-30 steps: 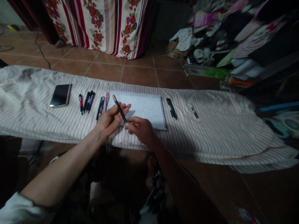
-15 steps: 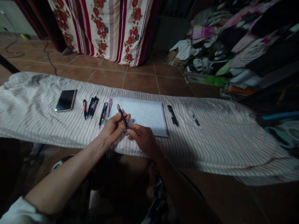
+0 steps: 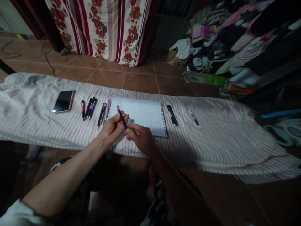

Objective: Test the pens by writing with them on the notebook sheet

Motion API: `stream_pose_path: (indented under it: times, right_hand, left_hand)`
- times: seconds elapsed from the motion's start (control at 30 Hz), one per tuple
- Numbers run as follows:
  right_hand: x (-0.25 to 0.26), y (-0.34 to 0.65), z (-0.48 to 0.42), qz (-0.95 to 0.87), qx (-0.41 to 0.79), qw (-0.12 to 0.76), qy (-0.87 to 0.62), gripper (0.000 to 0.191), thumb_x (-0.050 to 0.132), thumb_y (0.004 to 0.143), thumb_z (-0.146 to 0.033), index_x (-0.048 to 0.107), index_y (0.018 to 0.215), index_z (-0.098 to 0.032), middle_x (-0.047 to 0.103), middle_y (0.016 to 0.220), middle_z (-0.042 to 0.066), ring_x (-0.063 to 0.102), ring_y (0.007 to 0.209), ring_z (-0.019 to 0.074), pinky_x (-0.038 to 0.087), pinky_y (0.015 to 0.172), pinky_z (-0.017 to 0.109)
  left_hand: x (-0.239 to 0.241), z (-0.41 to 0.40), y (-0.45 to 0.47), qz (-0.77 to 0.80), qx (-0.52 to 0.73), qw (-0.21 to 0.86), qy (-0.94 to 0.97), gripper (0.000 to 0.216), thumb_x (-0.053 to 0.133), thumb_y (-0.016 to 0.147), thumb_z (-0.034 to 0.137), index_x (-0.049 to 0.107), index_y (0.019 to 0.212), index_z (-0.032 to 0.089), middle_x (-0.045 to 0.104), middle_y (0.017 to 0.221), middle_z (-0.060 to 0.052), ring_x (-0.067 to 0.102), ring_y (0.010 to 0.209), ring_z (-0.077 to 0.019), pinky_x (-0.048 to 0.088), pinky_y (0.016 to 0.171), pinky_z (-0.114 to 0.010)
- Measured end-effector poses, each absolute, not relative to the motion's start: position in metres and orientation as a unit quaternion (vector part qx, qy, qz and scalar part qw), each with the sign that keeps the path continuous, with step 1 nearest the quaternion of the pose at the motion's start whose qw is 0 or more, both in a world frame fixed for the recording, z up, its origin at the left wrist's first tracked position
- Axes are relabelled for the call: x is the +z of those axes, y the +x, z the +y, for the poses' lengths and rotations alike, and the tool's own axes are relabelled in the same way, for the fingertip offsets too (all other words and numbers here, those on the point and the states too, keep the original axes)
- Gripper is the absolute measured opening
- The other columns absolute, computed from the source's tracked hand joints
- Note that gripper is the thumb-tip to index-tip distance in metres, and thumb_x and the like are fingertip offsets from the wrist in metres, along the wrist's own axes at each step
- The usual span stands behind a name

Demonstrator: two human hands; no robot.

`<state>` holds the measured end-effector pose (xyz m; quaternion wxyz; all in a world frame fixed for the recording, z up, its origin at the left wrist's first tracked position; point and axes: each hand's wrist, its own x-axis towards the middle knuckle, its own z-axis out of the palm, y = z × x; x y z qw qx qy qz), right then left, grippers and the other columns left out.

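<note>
Above the near left part of a spiral notebook (image 3: 143,114), my left hand (image 3: 115,125) is closed around a dark pen (image 3: 121,117) with an orange-pink end pointing up and away. My right hand (image 3: 138,135) pinches the pen's lower, near end. To the left of the notebook lie several pens (image 3: 102,115), some touching or near its edge. Farther left is another group of pens (image 3: 91,108) with a red and black pen (image 3: 83,110). Dark pens (image 3: 172,115) rest to the right of the spiral binding, and a slim white-and-black pen (image 3: 195,119) lies beyond them.
A smartphone (image 3: 63,101) lies at the left on the striped cloth (image 3: 221,138) covering the long, low surface. Behind it are a tiled floor (image 3: 138,81) and a floral curtain (image 3: 110,31). Clothes (image 3: 211,34) are heaped at the back right.
The whole view has shifted slightly, so everything sits a little farther left. Both hands keep their hold on the pen with hardly any change in pose.
</note>
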<state>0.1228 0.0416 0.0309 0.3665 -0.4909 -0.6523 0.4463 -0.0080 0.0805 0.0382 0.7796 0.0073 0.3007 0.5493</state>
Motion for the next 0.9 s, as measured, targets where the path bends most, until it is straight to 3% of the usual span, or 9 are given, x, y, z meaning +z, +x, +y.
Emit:
stream_pose_path:
  times: [0.6,0.9]
  right_hand:
    - [0.0252,0.1193,0.0416,-0.622,0.479,0.379,-0.491,0.018,0.05,0.078,-0.023,0.065,0.086,-0.017,0.069,0.068,0.001,0.064,0.056,0.0116,0.051,0.055,0.022]
    - [0.0225,0.117,0.0424,-0.611,0.502,0.392,-0.471,0.02,0.052,0.077,-0.026,0.066,0.087,-0.016,0.07,0.069,0.002,0.064,0.055,0.0112,0.05,0.054,0.022]
  left_hand:
    - [0.0457,0.0769,-0.0101,0.315,0.585,0.736,0.13,0.012,0.048,0.081,0.005,0.058,0.078,0.012,0.056,0.066,-0.003,0.06,0.067,-0.0116,0.052,0.06,-0.018]
    - [0.0448,0.076,-0.0125,0.298,0.586,0.735,0.166,0.011,0.048,0.082,0.007,0.056,0.082,0.014,0.054,0.066,-0.001,0.058,0.067,-0.0109,0.05,0.061,-0.018]
